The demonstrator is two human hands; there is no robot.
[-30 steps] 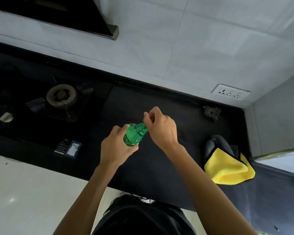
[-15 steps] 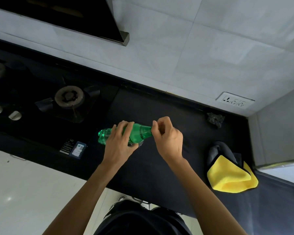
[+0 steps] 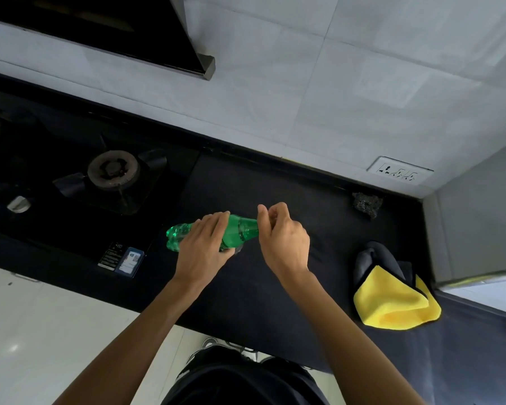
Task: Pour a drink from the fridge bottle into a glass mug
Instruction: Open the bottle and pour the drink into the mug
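Observation:
A green plastic bottle lies nearly horizontal above the black counter, base to the left, neck to the right. My left hand wraps around its middle. My right hand is closed around the neck end, and its fingers hide the cap. A small patch of clear glass peeks out just below the bottle under my left hand; whether it is the mug I cannot tell.
A gas hob with a burner and knobs fills the counter's left. A yellow cloth lies on a dark item at the right. A dark scrubber sits near the wall socket. A range hood hangs above.
The bottle has tipped from a steep tilt to nearly horizontal, base swinging left. Both hands have kept their grip.

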